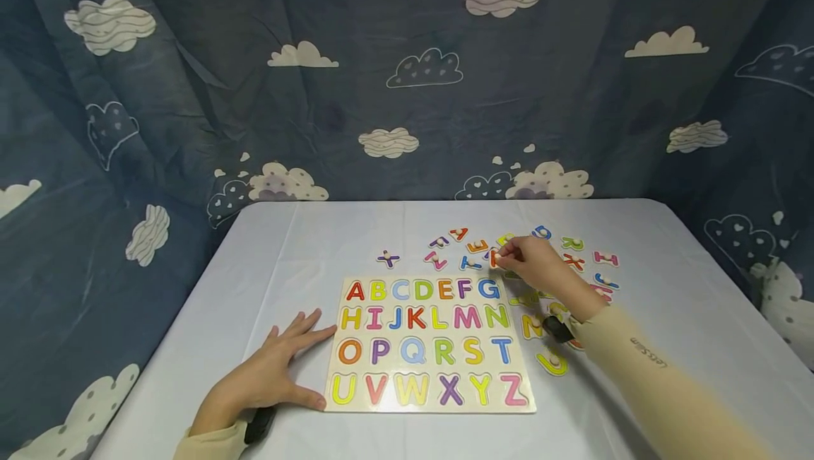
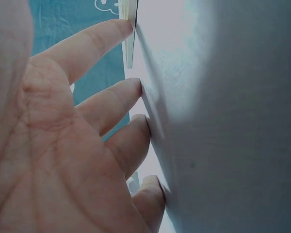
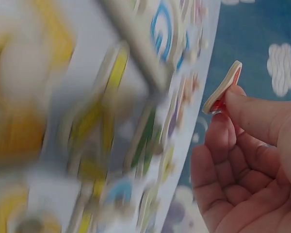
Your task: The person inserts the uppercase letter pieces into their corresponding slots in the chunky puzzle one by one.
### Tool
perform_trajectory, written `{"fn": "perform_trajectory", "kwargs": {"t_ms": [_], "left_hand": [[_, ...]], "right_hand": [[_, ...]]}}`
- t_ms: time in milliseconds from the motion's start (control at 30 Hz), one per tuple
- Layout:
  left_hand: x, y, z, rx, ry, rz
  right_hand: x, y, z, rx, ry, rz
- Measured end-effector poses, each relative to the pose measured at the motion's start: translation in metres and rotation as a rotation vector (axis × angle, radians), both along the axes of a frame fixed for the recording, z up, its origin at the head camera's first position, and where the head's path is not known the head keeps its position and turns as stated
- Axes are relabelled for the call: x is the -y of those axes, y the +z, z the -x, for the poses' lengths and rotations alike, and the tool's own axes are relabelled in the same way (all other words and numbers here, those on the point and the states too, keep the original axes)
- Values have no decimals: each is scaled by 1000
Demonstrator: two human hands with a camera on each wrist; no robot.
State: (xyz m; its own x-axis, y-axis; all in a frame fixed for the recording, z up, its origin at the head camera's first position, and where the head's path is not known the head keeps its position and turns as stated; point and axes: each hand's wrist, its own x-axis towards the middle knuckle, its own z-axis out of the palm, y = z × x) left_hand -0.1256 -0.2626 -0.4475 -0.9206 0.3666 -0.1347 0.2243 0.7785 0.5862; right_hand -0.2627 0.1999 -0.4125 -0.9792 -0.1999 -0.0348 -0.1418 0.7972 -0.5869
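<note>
"Head view?"
"My right hand [image 1: 533, 261] pinches a red letter piece [image 1: 494, 258] near the top-right corner of the board [image 1: 396, 368]."
"Left wrist?"
"My left hand [image 2: 72, 141] is spread, a fingertip [image 2: 122, 30] touching the board."
"Right wrist?"
"My thumb [image 3: 257, 116] and fingers [image 3: 218, 132] grip the piece mid-air."

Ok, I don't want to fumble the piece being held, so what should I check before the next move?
1. Red piece secure: ok, the right grip pinches it.
2. Red piece off the table: ok, by the right wrist view.
3. Letter readable: cannot tell, fingers partly cover it.
4. Board steadied: ok, the left grip touches its left edge.
5. Board's right side uncluttered: not ok, a yellow piece lies close by.
</note>
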Motion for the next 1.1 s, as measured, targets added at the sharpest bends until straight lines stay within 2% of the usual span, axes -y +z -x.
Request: {"fn": "perform_trajectory", "kwargs": {"t_ms": [167,600,833,1100], "left_hand": [[-1,0,0,0,-1,-13],[2,-2,-1,-17,-15,-26],[2,-2,0,2,-11,-26],[2,-2,0,7,-12,-24]], "right_hand": [[33,-6,-1,-14,42,17],[121,-12,-7,46,85,89],[159,-19,-11,71,78,122],[194,-19,-15,62,108,143]]}}
